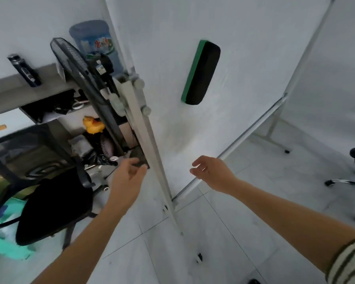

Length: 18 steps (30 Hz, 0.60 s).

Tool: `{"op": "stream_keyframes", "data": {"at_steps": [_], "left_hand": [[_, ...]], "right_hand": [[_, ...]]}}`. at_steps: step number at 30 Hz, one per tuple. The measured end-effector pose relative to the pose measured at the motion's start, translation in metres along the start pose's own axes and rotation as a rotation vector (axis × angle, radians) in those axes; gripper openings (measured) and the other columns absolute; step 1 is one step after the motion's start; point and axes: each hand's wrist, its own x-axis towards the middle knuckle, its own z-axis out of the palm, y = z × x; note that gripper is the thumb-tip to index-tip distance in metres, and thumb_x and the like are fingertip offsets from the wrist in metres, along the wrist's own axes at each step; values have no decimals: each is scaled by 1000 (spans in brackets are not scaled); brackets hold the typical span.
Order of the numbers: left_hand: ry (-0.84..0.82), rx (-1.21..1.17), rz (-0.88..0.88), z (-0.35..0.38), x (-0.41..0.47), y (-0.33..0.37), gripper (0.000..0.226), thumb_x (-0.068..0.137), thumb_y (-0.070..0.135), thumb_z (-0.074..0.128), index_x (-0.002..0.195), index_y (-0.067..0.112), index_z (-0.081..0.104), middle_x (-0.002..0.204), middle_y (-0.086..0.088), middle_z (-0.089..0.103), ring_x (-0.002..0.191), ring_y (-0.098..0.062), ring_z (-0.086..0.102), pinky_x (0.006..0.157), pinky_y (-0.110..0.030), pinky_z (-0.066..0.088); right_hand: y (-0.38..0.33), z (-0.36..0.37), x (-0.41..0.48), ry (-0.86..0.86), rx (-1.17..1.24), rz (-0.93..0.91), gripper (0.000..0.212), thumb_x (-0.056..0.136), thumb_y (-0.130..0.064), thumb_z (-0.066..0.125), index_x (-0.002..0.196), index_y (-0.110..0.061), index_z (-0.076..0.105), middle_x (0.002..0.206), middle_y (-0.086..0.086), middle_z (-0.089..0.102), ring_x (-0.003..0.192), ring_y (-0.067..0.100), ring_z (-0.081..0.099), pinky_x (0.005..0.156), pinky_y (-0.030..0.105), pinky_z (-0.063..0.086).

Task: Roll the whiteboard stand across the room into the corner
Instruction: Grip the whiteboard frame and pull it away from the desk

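Note:
The whiteboard stand fills the middle of the view: a large white board on a pale metal frame whose left post runs down to a foot with a small black caster. A green and black eraser sticks to the board face. My left hand hovers just left of the post, fingers apart, holding nothing. My right hand floats in front of the board's lower edge, fingers loosely curled and apart, touching nothing that I can see.
Left of the stand are a black mesh office chair, a standing fan, a blue water jug, a grey desk with clutter beneath and a teal stool. Another chair's wheeled base stands at the right on the tiled floor.

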Motion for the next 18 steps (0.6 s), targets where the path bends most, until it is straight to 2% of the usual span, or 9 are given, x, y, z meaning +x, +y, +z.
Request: {"op": "stream_keyframes", "data": {"at_steps": [1, 3, 9, 13, 18], "left_hand": [[-55, -3, -81, 13, -12, -15, 6, 92, 22, 57, 98, 22, 59, 84, -2, 64, 85, -30, 65, 76, -43, 55], [-118, -20, -193, 43, -33, -31, 11, 91, 12, 57, 87, 20, 63, 77, -6, 67, 79, -33, 65, 66, -36, 52], [-285, -117, -341, 183, -70, -5, 8, 91, 9, 57, 93, 10, 65, 79, -16, 70, 72, -27, 66, 65, -34, 53], [-409, -122, -336, 266, -60, 32, 8, 90, 9, 59, 92, 9, 66, 76, -14, 71, 69, -25, 66, 66, -35, 53], [-534, -58, -260, 348, -12, 75, 8, 90, 12, 60, 91, 12, 68, 73, -10, 74, 73, -27, 70, 68, -37, 55]], "right_hand": [[27, -15, -11, -11, 1, 35, 27, 85, -44, 60, 103, -25, 64, 84, -10, 70, 82, 14, 66, 80, 38, 55], [78, -45, -34, -9, -2, 110, 24, 85, -41, 62, 102, -24, 65, 86, -6, 71, 83, 14, 68, 82, 37, 55], [220, -141, -109, 95, 45, 391, 17, 86, -34, 65, 98, -22, 67, 79, -6, 73, 74, 7, 69, 70, 30, 55], [277, -183, -147, 220, 141, 526, 6, 84, -36, 66, 89, -32, 65, 76, -2, 74, 73, 9, 70, 69, 39, 58], [321, -223, -154, 322, 240, 643, 9, 85, -30, 66, 92, -25, 67, 76, -1, 73, 70, 7, 70, 70, 36, 58]]}}
